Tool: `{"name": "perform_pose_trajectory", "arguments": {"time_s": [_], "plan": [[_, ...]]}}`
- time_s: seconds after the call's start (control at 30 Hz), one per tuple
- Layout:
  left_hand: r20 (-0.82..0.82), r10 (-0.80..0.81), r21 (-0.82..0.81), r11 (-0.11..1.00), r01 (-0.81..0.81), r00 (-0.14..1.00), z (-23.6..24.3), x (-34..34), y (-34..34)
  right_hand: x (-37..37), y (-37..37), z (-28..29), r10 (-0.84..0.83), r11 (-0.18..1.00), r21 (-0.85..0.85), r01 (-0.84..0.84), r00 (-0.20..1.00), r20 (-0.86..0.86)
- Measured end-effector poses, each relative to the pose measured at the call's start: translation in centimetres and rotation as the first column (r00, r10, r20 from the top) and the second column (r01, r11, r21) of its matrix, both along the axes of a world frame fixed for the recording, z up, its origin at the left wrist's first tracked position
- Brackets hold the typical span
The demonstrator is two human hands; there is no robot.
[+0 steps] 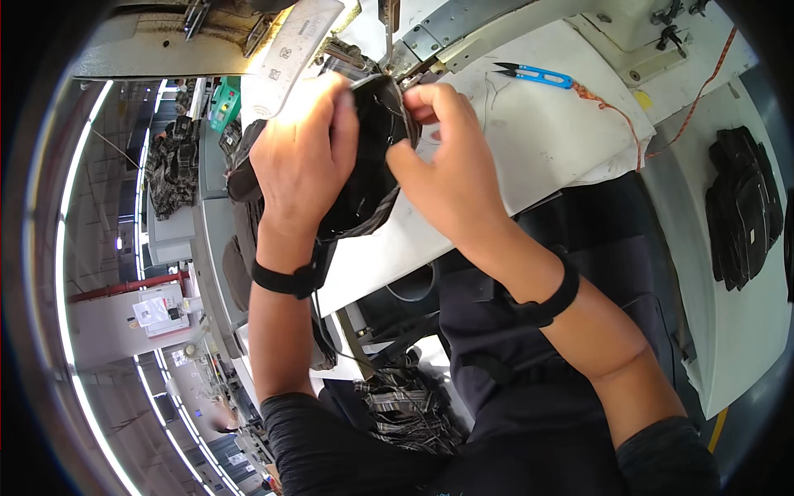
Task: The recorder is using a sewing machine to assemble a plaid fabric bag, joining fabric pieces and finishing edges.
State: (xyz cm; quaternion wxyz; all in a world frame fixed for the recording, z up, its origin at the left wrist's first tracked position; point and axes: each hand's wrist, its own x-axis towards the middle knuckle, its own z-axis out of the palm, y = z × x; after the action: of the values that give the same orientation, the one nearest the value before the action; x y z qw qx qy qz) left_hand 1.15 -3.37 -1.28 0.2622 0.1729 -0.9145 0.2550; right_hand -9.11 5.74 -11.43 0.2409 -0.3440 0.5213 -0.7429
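Note:
A dark cloth piece (364, 186), gathered into a pouch-like shape with a patterned edge, is held up between my hands at the sewing machine (413, 50). My left hand (299, 157) is closed on its left side, the fingertips partly hidden and washed out by the lamp glare. On the opposite edge, my right hand (451, 161) grips the cloth with curled fingers, the thumb lying against its inner side. The top of the cloth reaches close to the machine's needle area. Each wrist wears a black band.
Blue thread snips (542, 76) on an orange cord lie on the white worktop (529, 136), right of my hands. Folded dark cloth pieces (744, 207) rest on a pale surface at the far right. Plaid cloth (405, 409) sits below the table, more plaid cloth (174, 165) at left.

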Motion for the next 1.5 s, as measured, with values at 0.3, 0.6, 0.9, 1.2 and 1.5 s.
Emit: {"name": "perform_pose_trajectory", "arguments": {"time_s": [0.3, 0.6, 0.9, 1.2, 1.5], "plan": [[0.212, -0.243, 0.197, 0.959, 0.202, 0.947, 1.6, 0.8, -1.0, -3.8, 2.3, 0.0, 0.363, 0.931, -0.057, -0.360, 0.904, 0.226], [0.168, -0.246, 0.381, 0.909, 0.168, 0.955, 1.7, 0.8, -0.9, -3.8, 2.4, 0.3, 0.397, 0.911, -0.039, -0.410, 0.850, 0.345], [0.105, -0.159, 0.375, 0.921, 0.109, 0.982, 1.3, -0.1, 0.0, -4.1, 1.2, 0.8, 0.358, 0.924, -0.003, -0.382, 0.864, 0.355], [0.105, 0.091, 0.446, 0.886, -0.128, 0.990, 0.9, -1.1, 2.9, -4.6, 1.2, 0.3, 0.329, 0.942, 0.022, -0.336, 0.932, 0.153], [-0.161, 0.199, 0.450, 0.886, -0.107, 0.967, -1.8, -2.7, 4.9, -4.6, 0.6, -0.4, 0.316, 0.948, 0.008, -0.319, 0.942, 0.111]]}}
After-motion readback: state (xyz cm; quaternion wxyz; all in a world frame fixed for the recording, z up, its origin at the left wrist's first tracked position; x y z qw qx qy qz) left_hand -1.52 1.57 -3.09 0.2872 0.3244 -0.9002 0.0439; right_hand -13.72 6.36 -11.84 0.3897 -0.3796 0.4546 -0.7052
